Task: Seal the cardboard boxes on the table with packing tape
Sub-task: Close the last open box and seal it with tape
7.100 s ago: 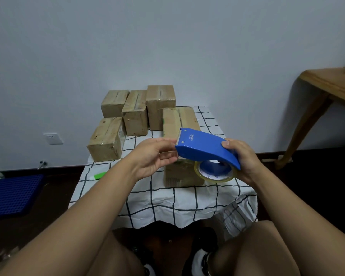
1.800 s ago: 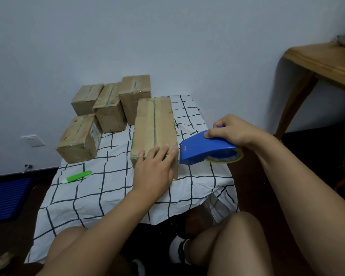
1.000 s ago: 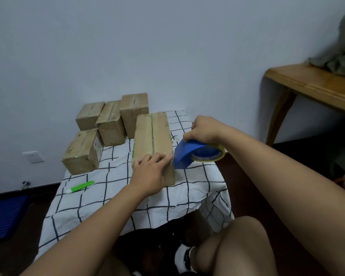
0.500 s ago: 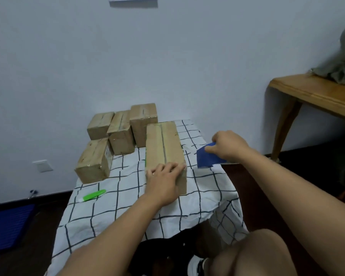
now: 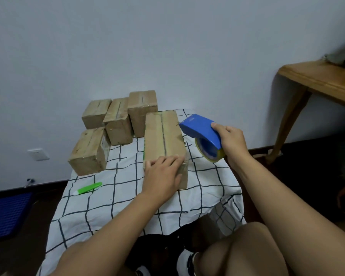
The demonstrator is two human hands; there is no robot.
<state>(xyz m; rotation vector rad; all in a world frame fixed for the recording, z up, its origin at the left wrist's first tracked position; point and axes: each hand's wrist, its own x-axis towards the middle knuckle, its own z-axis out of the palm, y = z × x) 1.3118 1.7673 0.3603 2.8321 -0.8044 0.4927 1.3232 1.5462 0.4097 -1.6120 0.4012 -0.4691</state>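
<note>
Raised again beside long cardboard box: blue tape dispenser, gripped by right hand; left hand pressing flat on box's near end.

A single view is given, taken from a camera worn on the person's head. It is aimed forward and down over a small table covered in a checked cloth, with a pale wall filling the upper half. The table is seen from close by and slightly above; both forearms and the knees are caught at the lower edge. Straight lines are bent near the borders by the wide lens. No second view is supplied for overlap.
</note>
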